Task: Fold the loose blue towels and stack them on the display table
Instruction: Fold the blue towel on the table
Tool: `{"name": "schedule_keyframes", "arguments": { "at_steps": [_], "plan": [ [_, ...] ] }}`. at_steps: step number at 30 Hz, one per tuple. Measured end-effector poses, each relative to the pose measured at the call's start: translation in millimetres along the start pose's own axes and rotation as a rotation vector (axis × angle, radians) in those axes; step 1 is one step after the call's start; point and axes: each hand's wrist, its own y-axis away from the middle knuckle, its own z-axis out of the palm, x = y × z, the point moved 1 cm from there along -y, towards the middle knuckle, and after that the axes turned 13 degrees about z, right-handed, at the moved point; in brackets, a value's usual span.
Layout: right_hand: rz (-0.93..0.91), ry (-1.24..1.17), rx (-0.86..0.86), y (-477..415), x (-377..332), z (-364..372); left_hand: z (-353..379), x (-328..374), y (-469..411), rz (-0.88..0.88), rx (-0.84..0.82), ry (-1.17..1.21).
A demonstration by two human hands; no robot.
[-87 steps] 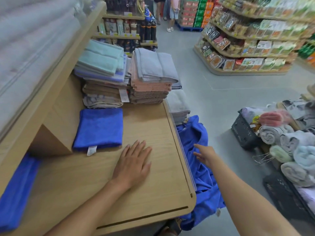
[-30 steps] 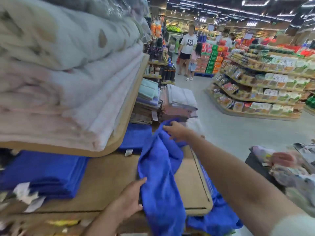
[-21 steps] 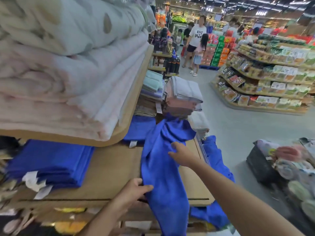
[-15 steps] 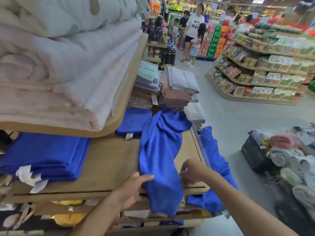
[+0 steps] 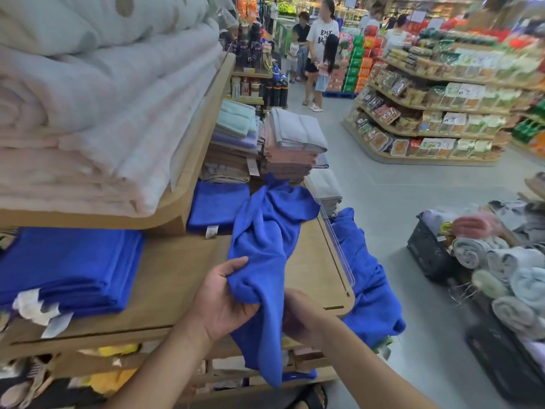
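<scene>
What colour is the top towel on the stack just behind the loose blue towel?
The top towel is light grey, clearest in the head view.

Hands: 2 (left hand (image 5: 221, 301), right hand (image 5: 298, 315))
Loose blue towels: 2 (held towel (image 5: 265, 234), hanging towel (image 5: 368, 290))
Folded blue piles: 2 (back pile (image 5: 218, 206), left pile (image 5: 67, 267))

Blue towel (image 5: 267, 231) in my hands: matt napped cloth. Display table (image 5: 177, 270): smooth matt wood grain, clear glossy plastic strip (image 5: 333, 231) along right edge.
</scene>
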Motion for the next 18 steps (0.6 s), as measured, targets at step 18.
{"name": "schedule_keyframes", "arguments": {
  "at_steps": [18],
  "plan": [
    [-0.609, 0.612, 0.508, 71, -121, -101, -55, 65, 17, 0.176, 0.191, -0.197]
  ]
}}
